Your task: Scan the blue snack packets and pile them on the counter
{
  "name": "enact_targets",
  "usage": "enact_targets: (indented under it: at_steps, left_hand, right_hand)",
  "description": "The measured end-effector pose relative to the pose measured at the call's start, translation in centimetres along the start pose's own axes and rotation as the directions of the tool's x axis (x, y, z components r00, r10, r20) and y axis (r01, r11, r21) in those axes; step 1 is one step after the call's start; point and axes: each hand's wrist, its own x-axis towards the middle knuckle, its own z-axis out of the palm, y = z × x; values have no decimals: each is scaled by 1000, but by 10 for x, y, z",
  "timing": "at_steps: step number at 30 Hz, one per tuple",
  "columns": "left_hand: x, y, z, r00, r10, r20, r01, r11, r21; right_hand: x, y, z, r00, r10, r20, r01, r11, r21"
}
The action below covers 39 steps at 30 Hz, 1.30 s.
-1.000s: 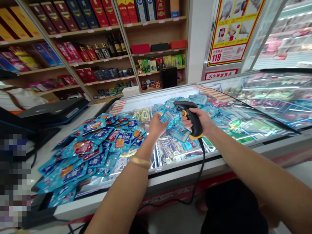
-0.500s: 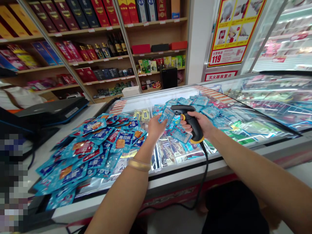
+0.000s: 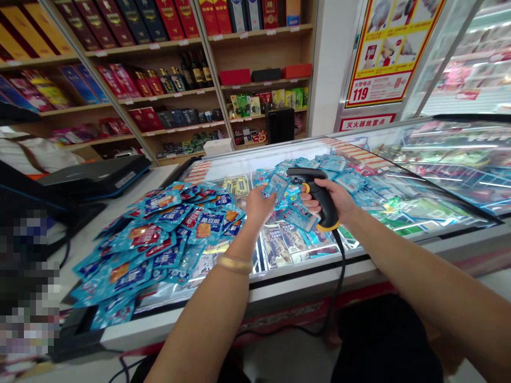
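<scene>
My left hand [image 3: 258, 205] grips a small blue snack packet [image 3: 276, 186] by its near edge, above the glass top of a freezer. Wrapped in my right hand [image 3: 331, 199] is a black and yellow barcode scanner [image 3: 325, 205], its head close to the packet and a black cable running down from its handle. Several blue packets [image 3: 299, 215] lie scattered on the glass beneath and beyond both hands. To the left, a big heap of blue snack packets [image 3: 159, 234] with blue and red labels covers the freezer's left end.
The scanner's cable [image 3: 340, 276] hangs over the freezer's front edge [image 3: 287, 279]. A black electronic device [image 3: 104, 173] stands on the counter at left. Behind are wooden shelves [image 3: 263, 85] with boxes and bottles. Wrapped ice creams [image 3: 279, 242] show through the glass.
The whole view has shifted slightly, so things appear a little further right. Both hands keep their holds on the packet and the scanner, nearly in the same place.
</scene>
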Motion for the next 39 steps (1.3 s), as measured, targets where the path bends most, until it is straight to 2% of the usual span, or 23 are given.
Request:
enact_targets:
  at_steps: [3, 5, 8, 11, 14, 17, 19, 21, 27, 31, 34, 37, 39]
  left_hand:
    - [1, 7, -18, 1000, -6, -16, 8, 992, 125]
    - [2, 9, -40, 997, 62, -47, -52, 979, 199]
    - [3, 6, -88, 973, 214, -82, -177, 929, 325]
    - [2, -6, -146, 952, 281, -121, -199, 868, 455]
    - [1, -26, -196, 951, 281, -132, -155, 798, 583]
    - [-4, -50, -225, 985, 170, -41, -93, 706, 702]
    - [-9, -64, -231, 996, 45, 81, -91, 638, 765]
    - [-12, -75, -231, 985, -48, 163, -103, 597, 796]
    - [-7, -81, -222, 973, -125, 193, -86, 582, 809]
    - [-7, -74, -221, 985, -74, 155, -82, 590, 803]
    - [-11, -66, -216, 996, 20, 88, -82, 617, 783]
    - [-11, -50, -202, 986, 166, 22, -130, 677, 724]
    - [-8, -35, -183, 966, 257, 0, -198, 744, 638]
  right_hand:
    - [1, 0, 2, 1000, -19, -12, 19, 1000, -17]
    - [4, 2, 7, 1000, -21, 12, 21, 999, -32]
    - [13, 9, 24, 998, 5, 68, -3, 999, -34]
    - [25, 22, 49, 992, 44, 114, -42, 999, -13]
    - [38, 41, 78, 981, 101, 166, -103, 995, 2]
    - [48, 59, 101, 967, 161, 198, -166, 986, 9]
    - [53, 69, 110, 958, 195, 209, -199, 980, 1]
    - [57, 77, 114, 955, 211, 210, -214, 977, -12]
    - [62, 85, 112, 958, 208, 195, -212, 977, 0]
    - [59, 81, 109, 962, 206, 181, -213, 977, 19]
    - [52, 73, 106, 966, 189, 175, -196, 980, 22]
    - [41, 58, 95, 971, 158, 180, -163, 986, 16]
    - [30, 44, 82, 981, 119, 153, -121, 993, 2]
